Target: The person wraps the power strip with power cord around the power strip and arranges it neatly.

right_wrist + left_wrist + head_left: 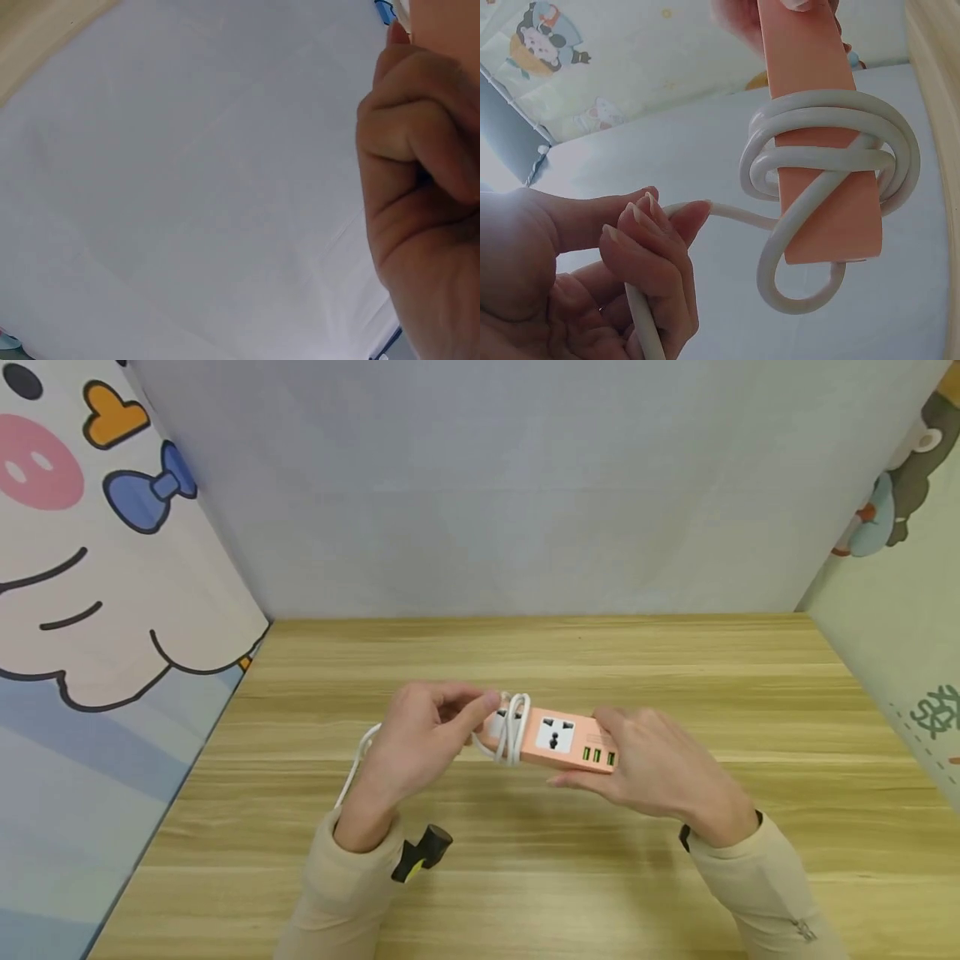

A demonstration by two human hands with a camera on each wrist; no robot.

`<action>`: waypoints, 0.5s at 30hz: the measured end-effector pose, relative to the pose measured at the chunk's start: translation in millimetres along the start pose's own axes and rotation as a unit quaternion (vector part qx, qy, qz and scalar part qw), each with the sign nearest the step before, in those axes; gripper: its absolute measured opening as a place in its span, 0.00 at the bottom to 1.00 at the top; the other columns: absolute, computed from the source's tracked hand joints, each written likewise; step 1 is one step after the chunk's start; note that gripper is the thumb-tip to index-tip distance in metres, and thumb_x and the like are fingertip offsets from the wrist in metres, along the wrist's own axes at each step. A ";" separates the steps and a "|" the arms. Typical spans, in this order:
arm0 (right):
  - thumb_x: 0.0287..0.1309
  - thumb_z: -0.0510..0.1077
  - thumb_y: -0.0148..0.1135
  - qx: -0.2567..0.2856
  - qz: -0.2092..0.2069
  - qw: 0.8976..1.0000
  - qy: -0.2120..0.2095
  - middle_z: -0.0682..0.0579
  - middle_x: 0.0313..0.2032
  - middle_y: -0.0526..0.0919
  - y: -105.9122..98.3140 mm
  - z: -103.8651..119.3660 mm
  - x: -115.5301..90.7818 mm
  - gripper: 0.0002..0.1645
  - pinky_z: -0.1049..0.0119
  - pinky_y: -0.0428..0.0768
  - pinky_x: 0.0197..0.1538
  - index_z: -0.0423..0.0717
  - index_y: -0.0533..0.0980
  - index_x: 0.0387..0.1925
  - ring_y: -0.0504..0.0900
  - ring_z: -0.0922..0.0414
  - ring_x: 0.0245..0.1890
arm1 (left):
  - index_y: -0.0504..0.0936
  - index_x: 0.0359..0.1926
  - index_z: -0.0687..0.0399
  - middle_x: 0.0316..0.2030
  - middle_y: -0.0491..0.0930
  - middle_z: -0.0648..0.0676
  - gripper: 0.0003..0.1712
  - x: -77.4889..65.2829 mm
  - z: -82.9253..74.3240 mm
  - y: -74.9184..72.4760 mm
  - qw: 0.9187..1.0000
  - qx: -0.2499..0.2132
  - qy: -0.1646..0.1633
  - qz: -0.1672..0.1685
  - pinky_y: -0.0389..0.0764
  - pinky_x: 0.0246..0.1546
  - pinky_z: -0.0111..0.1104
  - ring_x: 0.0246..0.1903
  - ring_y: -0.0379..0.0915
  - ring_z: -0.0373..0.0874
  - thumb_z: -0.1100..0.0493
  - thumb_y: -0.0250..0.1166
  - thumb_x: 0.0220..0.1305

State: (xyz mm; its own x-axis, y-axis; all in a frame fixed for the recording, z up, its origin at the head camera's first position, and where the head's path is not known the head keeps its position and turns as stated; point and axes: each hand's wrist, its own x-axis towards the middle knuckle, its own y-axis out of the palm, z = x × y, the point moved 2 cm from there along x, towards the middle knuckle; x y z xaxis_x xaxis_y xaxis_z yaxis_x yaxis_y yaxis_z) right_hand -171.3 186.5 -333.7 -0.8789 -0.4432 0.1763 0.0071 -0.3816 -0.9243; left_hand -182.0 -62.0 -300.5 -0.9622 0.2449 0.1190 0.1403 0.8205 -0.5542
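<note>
Several turns of white cord point(515, 731) round the peach power strip point(555, 737). Which step?

Cord handling, I'd say. Winding on or off: can't tell. Strip is held above the table point(585, 877), between both grips.

Grip state?

Right grip point(652, 764) grasps the end with the USB ports. Left grip point(420, 735) pinches the cord just beside the other end; the cord's tail point(351, 777) runs through its curled fingers.

Next move needs?

My read: strip steady, clear path for the cord round that end, light tension.

In the way?

Loose loop point(799, 306) hangs past the strip's end, could snag. Turns cross one socket. Tail disappears at the left cuff point(337, 877); plug not visible.

Around?

Grey backdrop point(525, 485) behind, cartoon cloth point(45, 527) at left, black gadget point(433, 846) by that cuff.
</note>
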 end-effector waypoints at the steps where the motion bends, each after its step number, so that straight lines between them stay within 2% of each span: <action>1: 0.50 0.68 0.74 0.001 0.000 1.000 0.001 0.59 0.17 0.67 0.5 -0.4 0.5 0.31 0.72 0.62 0.18 0.49 0.70 0.26 0.63 0.66 0.14 | 0.89 0.48 0.51 0.29 0.86 0.51 0.15 -0.1 0.0 0.3 1.000 0.000 -0.001 0.002 0.77 0.26 0.32 0.27 0.79 0.45 0.48 0.65 0.71; 5: 0.53 0.66 0.73 0.007 0.001 1.000 0.010 0.58 0.17 0.68 1.7 -2.0 2.8 0.29 0.71 0.63 0.18 0.49 0.69 0.25 0.64 0.65 0.14 | 0.89 0.48 0.52 0.29 0.85 0.51 0.14 -0.9 -0.5 1.0 1.000 0.000 -0.002 0.009 0.78 0.26 0.33 0.28 0.80 0.47 0.49 0.65 0.71; 11: 0.57 0.73 0.65 0.013 0.020 0.999 0.038 0.58 0.17 0.69 2.3 -5.3 5.0 0.31 0.69 0.64 0.19 0.51 0.70 0.27 0.65 0.63 0.15 | 0.88 0.49 0.55 0.28 0.85 0.53 0.17 -2.7 -2.5 2.0 1.000 -0.006 -0.001 0.012 0.77 0.23 0.33 0.24 0.77 0.46 0.49 0.63 0.73; 15: 0.58 0.74 0.64 0.013 0.026 0.999 0.044 0.58 0.17 0.69 2.2 -5.7 5.0 0.32 0.69 0.64 0.19 0.51 0.71 0.27 0.66 0.63 0.15 | 0.87 0.46 0.56 0.27 0.84 0.53 0.16 -3.7 -2.9 4.3 1.000 -0.009 -0.007 0.020 0.76 0.22 0.32 0.22 0.76 0.46 0.49 0.64 0.72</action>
State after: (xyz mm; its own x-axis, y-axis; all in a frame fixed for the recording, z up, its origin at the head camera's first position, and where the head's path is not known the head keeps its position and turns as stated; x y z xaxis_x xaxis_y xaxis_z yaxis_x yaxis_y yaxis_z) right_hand -178.4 188.2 -336.8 -0.9154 -0.3907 0.0965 0.0657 -0.3817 -0.9219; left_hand -177.2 -57.9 -300.9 -0.9588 0.2708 0.0858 0.1826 0.8189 -0.5441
